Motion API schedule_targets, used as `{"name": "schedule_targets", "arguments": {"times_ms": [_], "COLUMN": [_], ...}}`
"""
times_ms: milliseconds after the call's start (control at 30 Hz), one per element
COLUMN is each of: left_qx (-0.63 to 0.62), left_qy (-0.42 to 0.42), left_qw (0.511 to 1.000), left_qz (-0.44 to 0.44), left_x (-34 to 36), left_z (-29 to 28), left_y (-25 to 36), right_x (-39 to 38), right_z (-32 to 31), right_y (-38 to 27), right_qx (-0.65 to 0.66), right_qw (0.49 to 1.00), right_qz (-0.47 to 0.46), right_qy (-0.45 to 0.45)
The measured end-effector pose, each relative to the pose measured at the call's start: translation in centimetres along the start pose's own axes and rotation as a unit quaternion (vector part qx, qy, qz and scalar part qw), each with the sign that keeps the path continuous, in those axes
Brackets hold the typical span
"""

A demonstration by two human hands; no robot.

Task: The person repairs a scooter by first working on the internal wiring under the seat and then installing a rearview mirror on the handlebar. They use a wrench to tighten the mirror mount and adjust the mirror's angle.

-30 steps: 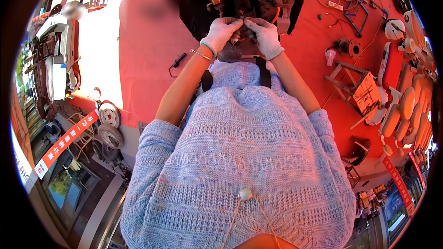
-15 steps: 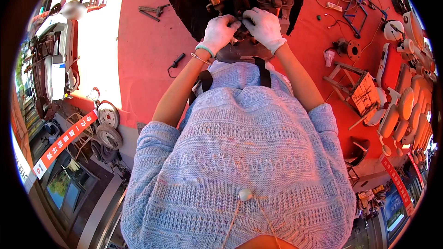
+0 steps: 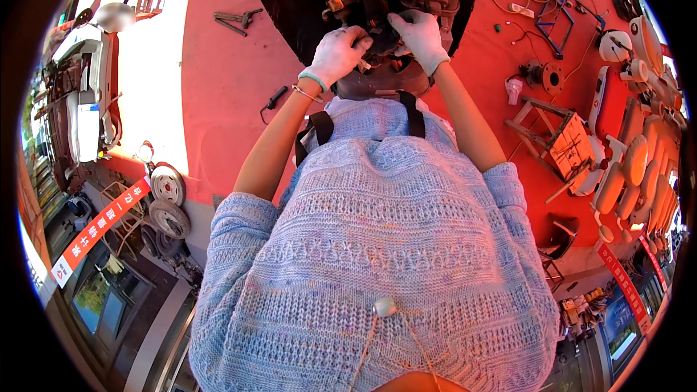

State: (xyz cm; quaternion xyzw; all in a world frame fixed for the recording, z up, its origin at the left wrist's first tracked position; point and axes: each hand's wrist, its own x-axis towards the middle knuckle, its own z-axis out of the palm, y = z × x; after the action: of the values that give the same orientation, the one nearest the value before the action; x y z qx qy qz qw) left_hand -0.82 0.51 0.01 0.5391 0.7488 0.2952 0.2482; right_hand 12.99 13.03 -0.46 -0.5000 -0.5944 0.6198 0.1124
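Both of my hands wear white knit gloves and work in the dark open cavity of a black vehicle body [image 3: 287, 0] ahead of me. My left hand [image 3: 337, 55] is at the near left of the opening, its fingers bent together beside some small pale parts. Across a short gap, my right hand [image 3: 422, 38] is at the right of the opening with its fingers curled down. What either hand holds is too small and dark to make out. A yellowish fitting [image 3: 335, 4] shows beyond my left hand. A dark rounded piece [image 3: 379, 82] lies nearest my body.
On the red floor at left lie a black-handled tool [image 3: 275, 97] and a metal bracket [image 3: 237, 20]. To the right are a wooden stool [image 3: 566, 147], a round metal flange [image 3: 552, 78], a blue frame [image 3: 557, 25] and rows of seats [image 3: 637, 163]. Wheels [image 3: 168, 186] stand at left.
My hands have drawn apart. The left has shifted a little left and nearer to me, the right slightly right. The gap between them now shows more of the cavity.
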Motion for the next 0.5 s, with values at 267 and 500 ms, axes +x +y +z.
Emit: {"name": "schedule_targets", "arguments": {"times_ms": [267,500], "left_qx": [0.002,0.024], "left_qy": [-0.029,-0.002], "left_qw": [0.999,1.0], "left_qz": [-0.021,-0.005], "left_x": [-0.2,-0.2], "left_z": [-0.4,0.1], "left_y": [0.5,0.3], "right_x": [-0.3,1.1], "right_z": [-0.4,-0.7], "right_y": [-0.4,-1.6], "right_qx": [-0.339,-0.561], "right_qw": [0.885,0.729], "right_qz": [-0.32,-0.382], "right_qy": [-0.002,-0.083]}}
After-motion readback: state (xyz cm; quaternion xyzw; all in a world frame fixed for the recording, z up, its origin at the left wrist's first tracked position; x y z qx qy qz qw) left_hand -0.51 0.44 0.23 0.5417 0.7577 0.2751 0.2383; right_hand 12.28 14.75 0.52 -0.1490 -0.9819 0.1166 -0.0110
